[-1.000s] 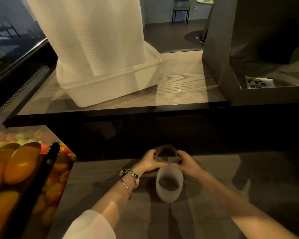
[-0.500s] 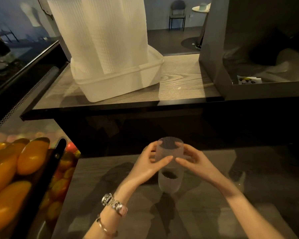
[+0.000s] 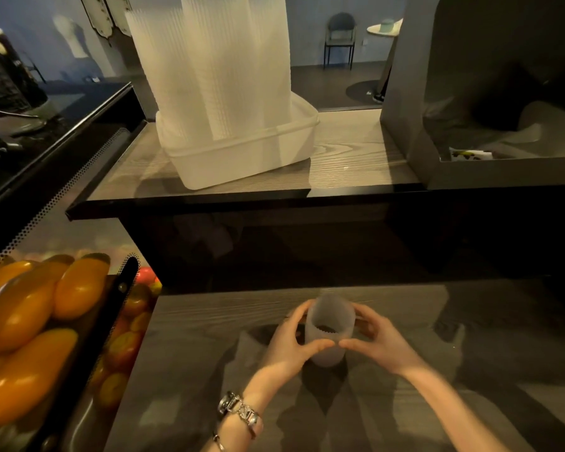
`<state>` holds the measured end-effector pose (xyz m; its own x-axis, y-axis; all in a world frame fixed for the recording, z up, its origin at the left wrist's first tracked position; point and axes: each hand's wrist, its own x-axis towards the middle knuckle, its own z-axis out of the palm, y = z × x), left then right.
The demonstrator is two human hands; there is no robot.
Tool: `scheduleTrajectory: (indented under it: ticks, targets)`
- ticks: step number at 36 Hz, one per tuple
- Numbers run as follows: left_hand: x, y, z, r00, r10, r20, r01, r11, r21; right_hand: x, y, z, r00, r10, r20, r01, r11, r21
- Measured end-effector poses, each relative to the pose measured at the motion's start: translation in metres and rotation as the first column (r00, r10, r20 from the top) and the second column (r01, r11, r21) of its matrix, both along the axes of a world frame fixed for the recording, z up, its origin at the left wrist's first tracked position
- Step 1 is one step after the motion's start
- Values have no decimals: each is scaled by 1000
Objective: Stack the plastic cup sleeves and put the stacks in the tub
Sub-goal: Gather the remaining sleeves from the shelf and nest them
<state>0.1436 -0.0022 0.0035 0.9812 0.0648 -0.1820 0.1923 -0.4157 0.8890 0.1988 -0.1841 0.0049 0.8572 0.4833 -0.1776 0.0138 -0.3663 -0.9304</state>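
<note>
A short stack of translucent plastic cup sleeves [image 3: 328, 327] stands on the lower wooden counter [image 3: 190, 380], open end up. My left hand [image 3: 289, 345] curls round its left side and my right hand [image 3: 377, 342] round its right side, thumbs nearly meeting in front. On the upper shelf stands the white plastic tub [image 3: 242, 158], holding several tall stacks of sleeves [image 3: 216, 70] that rise far above its rim.
A glass case of orange and red fruit [image 3: 36, 321] sits at the left, with a black hinged bar along its edge. The upper shelf edge [image 3: 190, 202] overhangs the counter. A dark box-like housing [image 3: 490, 93] occupies the shelf's right end.
A sleeve that both hands held above the stack has been pushed down onto it. The hands have moved from the top rim to the sides of the stack.
</note>
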Motion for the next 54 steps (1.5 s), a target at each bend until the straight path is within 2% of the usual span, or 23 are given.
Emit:
scheduleTrajectory:
  ticks: [6,20,24,28,31,38,42,45,50,54]
  targets:
    - [0,-1,-1,1000,4,0,-4,1000,-8,-3,1,-3,999,-31,-8,32,999,12]
    - [-3,1,0,1000,-10,12,10,999,-44,3,-1,7,998,53,-25,-53,999,-4]
    - [-1,15,5,1000,7,21,-5,995,-99,13,3,24,999,47,-21,-47,999,26]
    - [3,39,12,990,111,86,-96,983,-158,34,24,44,999,12,45,-15,997,74]
    - [6,65,16,977,191,90,-175,971,-165,51,49,55,994,51,92,-54,998,36]
    - [20,127,20,891,451,42,-440,883,-163,77,132,64,987,143,74,-142,990,-15]
    - [32,164,21,849,526,59,-522,850,-72,85,173,60,992,110,-65,-113,992,-47]
    - [45,190,27,855,513,79,-515,857,9,90,201,53,979,79,-190,-76,997,26]
    - [74,219,42,842,531,94,-535,844,26,98,235,33,941,41,-337,-8,995,100]
    - [96,234,51,871,487,69,-489,843,223,104,252,16,885,26,-465,59,984,168]
